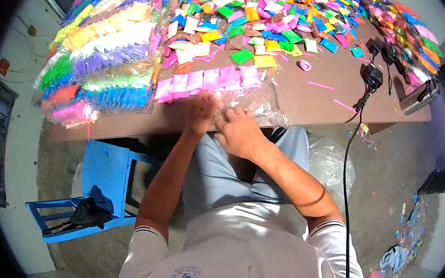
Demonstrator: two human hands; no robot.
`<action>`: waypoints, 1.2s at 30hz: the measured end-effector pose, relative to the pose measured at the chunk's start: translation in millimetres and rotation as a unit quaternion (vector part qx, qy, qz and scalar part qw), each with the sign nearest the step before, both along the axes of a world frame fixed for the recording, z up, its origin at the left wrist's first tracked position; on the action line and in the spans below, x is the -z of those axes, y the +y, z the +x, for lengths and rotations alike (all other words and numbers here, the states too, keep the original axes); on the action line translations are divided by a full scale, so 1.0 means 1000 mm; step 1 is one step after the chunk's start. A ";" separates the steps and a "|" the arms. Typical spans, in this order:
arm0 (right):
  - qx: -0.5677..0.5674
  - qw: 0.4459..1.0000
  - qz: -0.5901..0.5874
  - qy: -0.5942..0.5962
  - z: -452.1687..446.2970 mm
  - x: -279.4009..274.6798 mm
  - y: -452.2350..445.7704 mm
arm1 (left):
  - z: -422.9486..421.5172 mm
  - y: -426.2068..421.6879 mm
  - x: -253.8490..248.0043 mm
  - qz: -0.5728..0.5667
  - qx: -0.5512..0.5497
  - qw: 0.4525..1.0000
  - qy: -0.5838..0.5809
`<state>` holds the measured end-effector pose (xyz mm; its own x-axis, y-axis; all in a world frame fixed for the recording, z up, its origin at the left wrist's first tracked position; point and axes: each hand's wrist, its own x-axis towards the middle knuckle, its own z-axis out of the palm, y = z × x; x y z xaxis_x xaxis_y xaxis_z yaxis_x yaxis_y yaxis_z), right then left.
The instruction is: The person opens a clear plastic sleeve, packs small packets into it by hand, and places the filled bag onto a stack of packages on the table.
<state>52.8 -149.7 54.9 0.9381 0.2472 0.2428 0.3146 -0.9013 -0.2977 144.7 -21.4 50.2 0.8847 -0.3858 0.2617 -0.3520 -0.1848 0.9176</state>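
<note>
A clear plastic bag [268, 98] lies at the table's near edge with a row of pink packets [211, 78] inside its far part. My left hand [204, 111] is at the bag's near side, its fingers drawn together on the plastic just below the pink packets. Right beside it, my right hand [239, 132] has bent fingers closed on the bag's near edge. The two hands nearly touch. How much plastic is between the fingers is hard to make out.
Filled bags of coloured packets [108, 55] are piled at the left. Loose packets [275, 22] cover the table's back, with more bags [406, 33] at far right. Black adapters and a cable [370, 78], a metal flask [421, 97] and pink strips [321, 85] lie rightward. A blue chair [104, 173] stands left.
</note>
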 end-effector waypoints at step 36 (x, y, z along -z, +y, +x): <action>0.137 0.982 -0.075 0.102 0.033 0.005 0.006 | 0.036 0.020 0.064 -0.017 0.048 0.998 0.027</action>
<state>85.8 -143.7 50.0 0.9997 -0.0031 0.0226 0.0011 -0.9823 -0.1872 180.3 -1.9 -13.9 0.8569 -0.4616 0.2292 -0.3171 -0.1215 0.9406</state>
